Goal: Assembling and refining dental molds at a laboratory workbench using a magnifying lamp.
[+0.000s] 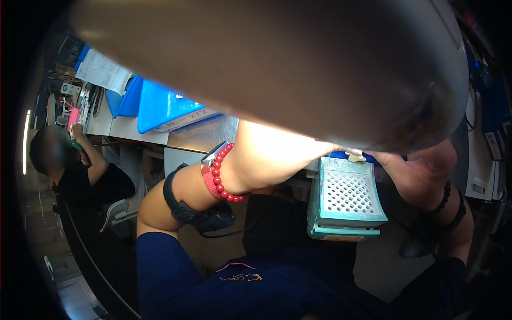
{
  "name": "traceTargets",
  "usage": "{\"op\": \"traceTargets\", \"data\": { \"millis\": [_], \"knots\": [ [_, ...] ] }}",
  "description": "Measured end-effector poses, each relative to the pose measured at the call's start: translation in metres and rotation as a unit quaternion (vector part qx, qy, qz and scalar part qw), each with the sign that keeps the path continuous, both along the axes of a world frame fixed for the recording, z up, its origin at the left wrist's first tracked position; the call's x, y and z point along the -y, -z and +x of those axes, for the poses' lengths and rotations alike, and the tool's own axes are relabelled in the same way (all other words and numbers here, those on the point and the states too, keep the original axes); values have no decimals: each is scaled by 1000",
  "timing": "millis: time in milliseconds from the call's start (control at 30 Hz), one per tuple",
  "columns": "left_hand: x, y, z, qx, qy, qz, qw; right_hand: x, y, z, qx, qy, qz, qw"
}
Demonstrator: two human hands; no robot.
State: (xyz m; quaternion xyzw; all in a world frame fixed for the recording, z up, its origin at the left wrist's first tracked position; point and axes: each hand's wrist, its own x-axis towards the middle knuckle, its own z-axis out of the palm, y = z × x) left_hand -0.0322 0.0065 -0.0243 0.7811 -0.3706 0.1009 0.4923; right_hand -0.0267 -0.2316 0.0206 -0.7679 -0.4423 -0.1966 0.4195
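Note:
My left hand (282, 154) reaches in from the left, bleached by strong light. Its fingertips come together beside a small pale yellowish piece (355, 157), whose kind I cannot make out. From the other side my right hand (424, 170) points its thumb toward the same spot; its other fingers are mostly hidden. Both hands look closed in a pinch, but what lies between the fingers is unclear. Just below the piece is a teal box (346, 223) with a perforated whitish top (349, 193). A large blurred grey-brown housing (277, 64) covers the area above the hands.
Blue bins (165, 106) stand on the bench at the left, near a metal plate (208, 136) and paper sheets (104, 70). Another person (90, 165) sits at the far left, with a chair (114, 213). More blue bins (493, 120) line the right edge.

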Motion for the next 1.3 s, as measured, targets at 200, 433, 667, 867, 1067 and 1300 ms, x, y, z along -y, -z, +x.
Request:
{"op": "traceTargets", "data": {
  "millis": [200,433,667,867,1067,1300],
  "knots": [
    [2,-3,-1,55,-20,14,998,0,6,-3,-103,6,43,994],
    [3,-17,-3,91,7,25,995,2,-4,-3,-14,-4,-4,1000],
    [0,-6,-10,44,-45,61,996,1,-4,-2,-16,0,18,1000],
    [6,-14,-12,16,-48,-4,999,4,-8,-4,12,9,-18,1000],
    [10,-16,-13,0,-55,-67,996,4,-7,-3,16,-1,-11,1000],
    [9,-11,-11,47,-53,-25,997,3,-8,-3,19,-9,7,1000]
  ]
}}
